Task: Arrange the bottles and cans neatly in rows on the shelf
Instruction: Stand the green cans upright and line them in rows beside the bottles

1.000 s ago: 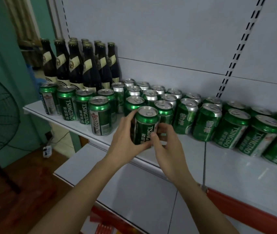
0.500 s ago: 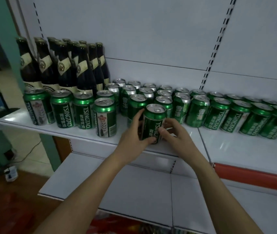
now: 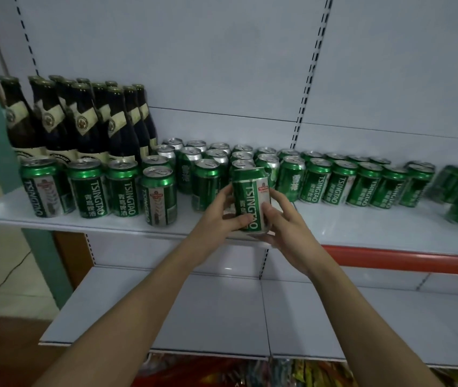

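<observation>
Lower shelf [image 3: 199,311]: a bare pale grey metal board nearest the camera, both forearms reaching across above it.
Left hand [image 3: 216,219]: wraps the near-left side of the green aluminium Tsingtao can [image 3: 251,201], thumb lying across the lower label.
Right hand [image 3: 286,222]: cups the can from the right, fingers curled against its wall, so this one can is held from both sides.
Held can: upright with a slight lean, at the front lip of the white upper shelf [image 3: 361,233]; whether its base touches the board, I cannot tell.
Lone front can [image 3: 159,195]: a green can with a white panel, standing just forward of the row, left of the hands.
Front row [image 3: 342,182]: green cans running off to the right, labels mostly forward.
Gap: open board between the lone can and the hands; that looks like the slot to fill.
How to do it well: set the base flat first, then twist with both hands until the lettering faces out like its neighbours.
Watch: the cans behind [image 3: 243,164] sit close; push straight back and gently, or they could topple.
Dark glass bottles [image 3: 82,118]: cream-labelled, massed at the far left, well clear.
</observation>
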